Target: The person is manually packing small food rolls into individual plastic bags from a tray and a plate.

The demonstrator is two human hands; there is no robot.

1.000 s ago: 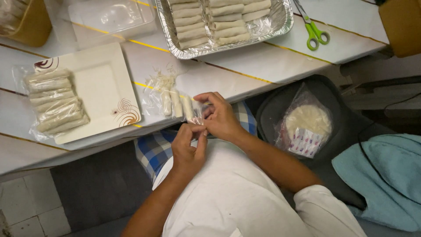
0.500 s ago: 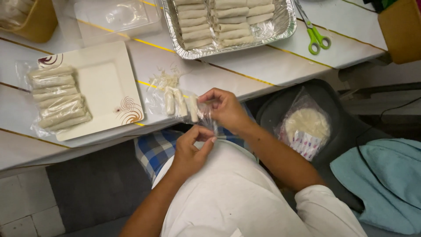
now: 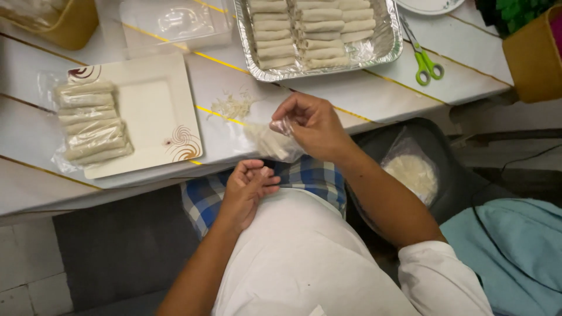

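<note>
White table (image 3: 363,93): foil tray (image 3: 386,41), plate (image 3: 152,111), green scissors (image 3: 424,55). Right hand (image 3: 313,126) pinches a clear bag (image 3: 275,140) at the table edge. Left hand (image 3: 249,187) loosely curled, grasping nothing.

Clear plastic bag (image 3: 275,140) of pale rolls — pinched shut, hanging at table edge

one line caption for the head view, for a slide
Right hand lifts a clear bag of rolls over the table; left hand rests below.

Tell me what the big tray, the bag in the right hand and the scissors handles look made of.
Tray: thin aluminium foil, shiny, crinkled walls.
Bag in the right hand: clear plastic film, glossy, contents showing through.
Scissors handles: probably moulded plastic, bright green.
</note>
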